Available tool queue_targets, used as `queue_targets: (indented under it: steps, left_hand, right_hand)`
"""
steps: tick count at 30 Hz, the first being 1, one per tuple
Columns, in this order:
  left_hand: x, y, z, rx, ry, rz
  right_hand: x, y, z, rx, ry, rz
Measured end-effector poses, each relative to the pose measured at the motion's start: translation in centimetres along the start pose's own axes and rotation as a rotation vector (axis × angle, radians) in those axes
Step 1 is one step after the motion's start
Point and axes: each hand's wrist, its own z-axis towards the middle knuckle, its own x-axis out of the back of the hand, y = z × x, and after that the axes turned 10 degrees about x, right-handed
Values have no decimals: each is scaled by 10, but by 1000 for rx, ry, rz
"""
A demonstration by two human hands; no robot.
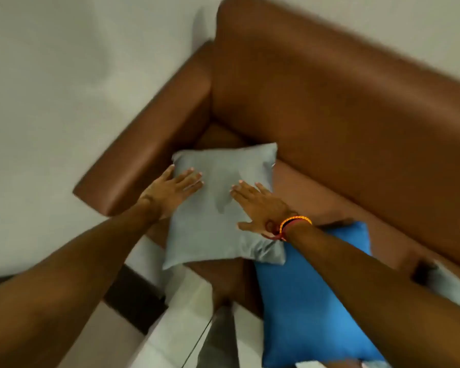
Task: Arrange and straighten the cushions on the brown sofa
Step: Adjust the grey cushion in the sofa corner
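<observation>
A grey cushion (218, 208) lies flat on the seat of the brown sofa (356, 123), close to the sofa's left armrest (154, 144). My left hand (170, 189) rests palm down on the cushion's left edge, fingers spread. My right hand (260, 205) lies flat on the cushion's right half, with an orange thread band at the wrist. Neither hand grips anything. A blue cushion (311, 301) lies on the seat to the right, its upper corner tucked under the grey one and partly hidden by my right forearm.
Pale wall surrounds the sofa at the back and left. White floor tiles (175, 328) with a dark strip (133, 296) show below the seat's front edge. Another pale cushion (452, 285) peeks out at the far right.
</observation>
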Motion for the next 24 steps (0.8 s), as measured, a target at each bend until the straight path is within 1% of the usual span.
queue_targets:
  steps: [1, 2, 4, 6, 8, 10, 11, 13, 16, 18, 19, 20, 22, 24]
  left_hand:
    - [-30, -1, -13, -8, -36, 69]
    - [-49, -4, -20, 0, -58, 60]
    - [-103, 9, -35, 37, 1, 27]
    - [-130, 23, -27, 65, 91, -51]
    - [-138, 34, -15, 94, 167, -98]
    - [-148, 40, -4, 121, 207, -123]
    - [-151, 40, 0, 109, 235, -124]
    - [-147, 33, 5, 60, 252, -126]
    - [-119, 13, 15, -21, 248, -248]
    - [-89, 4, 24, -57, 295, -357]
    - [-68, 1, 33, -75, 354, -438]
    - [-49, 1, 39, -81, 402, -563]
    - [-7, 3, 59, -66, 512, -819]
    - [39, 8, 84, 29, 657, -964]
  right_hand:
    - [-32, -20, 21, 50, -19, -11]
    - [-54, -32, 34, 70, -4, -18]
    - [-114, -63, 49, 15, 65, -104]
    - [-153, -71, 59, -65, 239, -251]
    - [-173, -68, 68, -118, 446, -370]
    - [-190, -58, 78, -160, 551, -425]
    - [-193, -54, 80, -161, 570, -413]
    - [-190, -47, 76, -162, 566, -352]
    - [-162, -28, 55, -249, 529, -216]
    - [-133, -7, 35, -275, 495, -77]
    - [-114, 9, 22, -262, 509, 17]
    - [-97, 21, 10, -237, 545, 140]
    - [-59, 50, -10, -231, 667, 336]
    - [-17, 77, -20, -291, 794, 451]
